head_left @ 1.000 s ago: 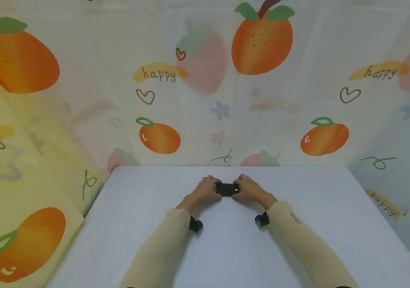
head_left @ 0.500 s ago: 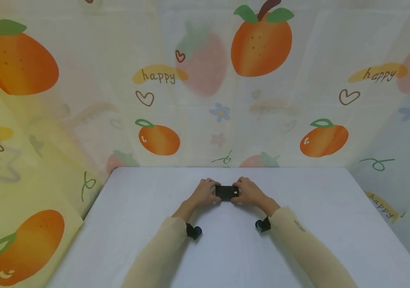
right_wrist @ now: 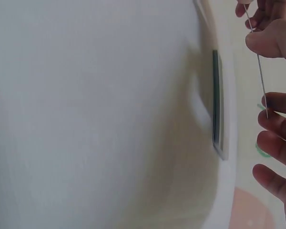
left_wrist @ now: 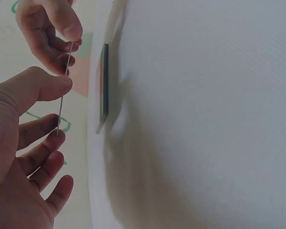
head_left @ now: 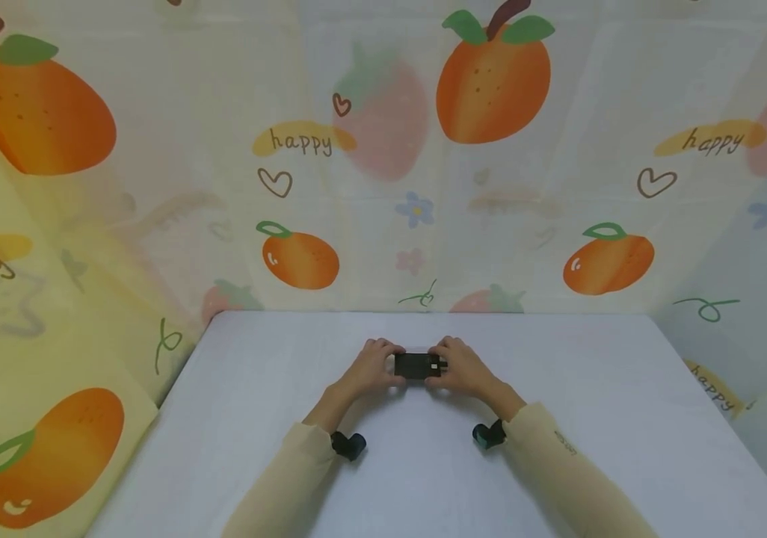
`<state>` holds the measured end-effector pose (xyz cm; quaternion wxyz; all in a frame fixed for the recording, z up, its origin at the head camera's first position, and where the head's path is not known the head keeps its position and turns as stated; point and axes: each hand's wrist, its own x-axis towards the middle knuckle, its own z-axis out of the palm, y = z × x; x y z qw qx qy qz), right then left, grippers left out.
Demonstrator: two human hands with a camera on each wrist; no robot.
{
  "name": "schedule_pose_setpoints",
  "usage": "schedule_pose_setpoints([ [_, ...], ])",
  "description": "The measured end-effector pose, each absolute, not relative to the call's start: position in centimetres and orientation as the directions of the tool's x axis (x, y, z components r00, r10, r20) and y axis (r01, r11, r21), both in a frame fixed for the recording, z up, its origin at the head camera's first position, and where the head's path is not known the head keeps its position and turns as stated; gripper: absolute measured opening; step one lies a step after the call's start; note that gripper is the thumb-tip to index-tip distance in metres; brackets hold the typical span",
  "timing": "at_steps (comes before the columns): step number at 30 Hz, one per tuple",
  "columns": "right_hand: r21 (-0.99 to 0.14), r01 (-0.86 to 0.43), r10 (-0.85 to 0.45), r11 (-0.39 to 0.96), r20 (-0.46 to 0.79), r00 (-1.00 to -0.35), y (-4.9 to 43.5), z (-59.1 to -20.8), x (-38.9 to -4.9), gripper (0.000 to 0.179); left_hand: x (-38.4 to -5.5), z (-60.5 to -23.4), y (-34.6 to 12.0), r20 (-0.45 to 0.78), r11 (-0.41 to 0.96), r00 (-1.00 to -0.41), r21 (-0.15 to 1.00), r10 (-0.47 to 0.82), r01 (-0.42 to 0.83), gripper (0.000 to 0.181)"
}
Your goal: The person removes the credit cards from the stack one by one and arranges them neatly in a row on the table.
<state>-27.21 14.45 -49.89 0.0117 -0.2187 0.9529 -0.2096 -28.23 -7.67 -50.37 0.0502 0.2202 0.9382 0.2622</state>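
Observation:
Both hands hold a thin, flat, dark rectangular panel [head_left: 416, 366] level between them, a small white square near its right end. My left hand [head_left: 368, 370] pinches one end, thumb on the near side and fingers on the far side. In the same way my right hand [head_left: 466, 370] grips the other end. The wrist views show the panel [left_wrist: 61, 106] edge-on as a fine line, clear of the table. Below it a dark phone-like slab [left_wrist: 105, 83] with a pale clear layer lies on the table. In the head view the panel hides most of that slab.
A white-covered table [head_left: 417, 478] spreads under both forearms. Behind it hangs a fruit-printed curtain [head_left: 525, 172], which continues down both sides. Black wrist cameras [head_left: 348, 446] sit at the sleeve cuffs.
Both hands have shifted slightly left and toward me, carrying the panel along. A bit of dark slab now shows past the panel's right end.

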Motion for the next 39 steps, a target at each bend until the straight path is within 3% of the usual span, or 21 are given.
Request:
schedule_pose_setpoints([
  [10, -0.435, -0.425, -0.414, 0.793, 0.127, -0.902, 13.4, -49.4, -25.9, 0.051, -27.2, -49.4, -8.9, 0.076, 0.748, -0.883, 0.5, 0.463, 0.436, 0.06],
  [21, -0.389, -0.529, -0.48, 0.754, 0.223, -0.848, 11.0, -49.6, -25.4, 0.05, -26.5, -48.6, -11.9, 0.084, 0.758, -0.896, 0.503, 0.436, 0.416, 0.052],
  [30, -0.446, -0.518, -0.511, 0.73, 0.146, -0.847, 7.8, -50.4, -25.5, 0.054, -25.2, -49.2, -15.0, 0.047, 0.772, -0.932, 0.546, 0.36, 0.326, 0.052],
  [39, -0.327, -0.604, -0.586, 0.726, 0.164, -0.793, 5.1, -51.3, -24.8, 0.05, -23.6, -50.6, -18.0, 0.02, 0.785, -0.946, 0.552, 0.324, 0.28, 0.053],
])
